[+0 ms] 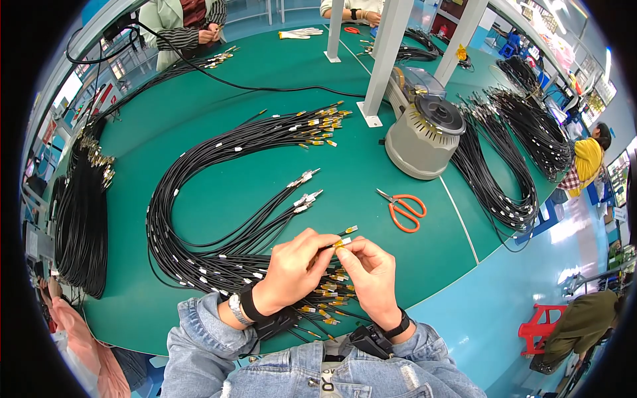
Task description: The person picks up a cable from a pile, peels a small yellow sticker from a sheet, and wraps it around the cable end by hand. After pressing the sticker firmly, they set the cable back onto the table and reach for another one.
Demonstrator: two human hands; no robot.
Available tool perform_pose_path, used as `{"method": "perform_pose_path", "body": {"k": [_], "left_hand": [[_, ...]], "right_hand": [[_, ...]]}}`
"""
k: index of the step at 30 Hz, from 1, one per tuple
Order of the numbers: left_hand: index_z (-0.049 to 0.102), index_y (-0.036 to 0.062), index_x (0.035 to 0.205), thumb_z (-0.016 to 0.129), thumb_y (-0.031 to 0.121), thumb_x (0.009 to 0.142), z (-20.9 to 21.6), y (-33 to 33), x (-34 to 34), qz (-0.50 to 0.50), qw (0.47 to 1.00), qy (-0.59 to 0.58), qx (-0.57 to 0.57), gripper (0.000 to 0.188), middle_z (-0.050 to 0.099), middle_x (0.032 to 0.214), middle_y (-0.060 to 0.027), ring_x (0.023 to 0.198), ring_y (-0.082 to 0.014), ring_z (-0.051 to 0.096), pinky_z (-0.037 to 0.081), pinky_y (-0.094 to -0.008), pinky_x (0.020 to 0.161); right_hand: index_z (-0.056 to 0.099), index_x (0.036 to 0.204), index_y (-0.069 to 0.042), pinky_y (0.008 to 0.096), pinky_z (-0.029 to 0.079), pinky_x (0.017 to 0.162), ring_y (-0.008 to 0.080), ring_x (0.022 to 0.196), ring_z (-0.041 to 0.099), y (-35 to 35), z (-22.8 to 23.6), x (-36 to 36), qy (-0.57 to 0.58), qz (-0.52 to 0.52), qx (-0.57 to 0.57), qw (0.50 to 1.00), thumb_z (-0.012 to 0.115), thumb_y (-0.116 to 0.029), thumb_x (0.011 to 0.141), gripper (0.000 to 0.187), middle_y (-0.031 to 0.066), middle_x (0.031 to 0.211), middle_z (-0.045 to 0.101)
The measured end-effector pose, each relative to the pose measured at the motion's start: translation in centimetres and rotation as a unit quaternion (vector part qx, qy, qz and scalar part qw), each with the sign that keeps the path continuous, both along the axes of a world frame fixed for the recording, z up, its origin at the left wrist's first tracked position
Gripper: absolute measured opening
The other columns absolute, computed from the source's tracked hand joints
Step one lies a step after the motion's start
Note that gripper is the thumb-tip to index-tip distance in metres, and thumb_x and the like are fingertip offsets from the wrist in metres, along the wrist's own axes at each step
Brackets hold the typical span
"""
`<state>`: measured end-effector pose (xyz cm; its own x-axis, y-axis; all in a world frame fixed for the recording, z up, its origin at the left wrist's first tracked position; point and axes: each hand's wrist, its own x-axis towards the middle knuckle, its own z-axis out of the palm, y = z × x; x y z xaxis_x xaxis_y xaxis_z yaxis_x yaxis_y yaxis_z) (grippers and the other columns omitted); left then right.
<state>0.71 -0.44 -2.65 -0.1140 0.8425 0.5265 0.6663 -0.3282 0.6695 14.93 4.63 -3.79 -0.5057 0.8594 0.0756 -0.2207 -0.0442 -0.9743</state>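
Both hands worked close together above the near edge of the green desk (358, 179). Left hand (292, 272): fingers bent, thumb and forefinger closed in a pinch at a yellow-and-white cable end (342, 243). Right hand (373, 275): thumb and forefinger pinched on the same piece from the other side, fingertips nearly meeting the left's. The held end sat above the lower ends of a large black cable bundle (157, 219), which lay curved in a U opening rightward; its upper yellow-tipped ends fanned out farther back. Some white-tagged ends (306, 199) lay between the two arms of the U. Orange-handled scissors (406, 211) lay to the right of the hands, blades slightly parted. Beyond them stood a grey round-bodied machine (418, 149), beside a pale metal post (385, 66). More black cables were heaped at far left (83, 232) and right (501, 192).
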Motion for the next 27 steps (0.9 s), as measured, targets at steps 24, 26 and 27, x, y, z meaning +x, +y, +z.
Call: {"method": "perform_pose_path", "body": {"k": [24,26,27], "left_hand": [[0.057,-0.0022,0.094,0.059,0.006,0.087,1.6,0.1,-1.3,-0.087,0.929,-0.301,-0.196,0.011,0.061,0.087,-0.0032,0.077,-0.0053,0.057,0.048,-0.0201,0.069],[0.057,-0.0022,0.094,0.06,0.006,0.087,1.4,0.1,-1.3,-0.087,0.928,-0.302,-0.202,0.011,0.061,0.087,-0.0034,0.077,-0.0055,0.057,0.048,-0.0202,0.07],[0.057,-0.0023,0.094,0.06,0.005,0.086,1.4,0.1,-1.3,-0.087,0.926,-0.303,-0.207,0.011,0.061,0.087,-0.0035,0.077,-0.0057,0.057,0.049,-0.0202,0.07]], "right_hand": [[0.056,0.098,0.003,0.0231,0.044,0.078,0.0095,0.085,0.055,0.2,0.4,-0.2,0.057,0.024,-0.02,0.998,0.059,-0.003,0.086,0.014,0.0046,0.093,0.058],[0.056,0.096,0.003,0.0232,0.044,0.079,0.0096,0.085,0.055,0.3,0.1,-0.3,0.058,0.019,-0.018,0.998,0.059,-0.002,0.086,0.012,0.0046,0.092,0.058],[0.057,0.095,0.003,0.0233,0.044,0.08,0.0098,0.085,0.055,0.3,-0.1,-0.3,0.057,0.014,-0.016,0.998,0.059,-0.002,0.086,0.011,0.0046,0.092,0.058]]}}
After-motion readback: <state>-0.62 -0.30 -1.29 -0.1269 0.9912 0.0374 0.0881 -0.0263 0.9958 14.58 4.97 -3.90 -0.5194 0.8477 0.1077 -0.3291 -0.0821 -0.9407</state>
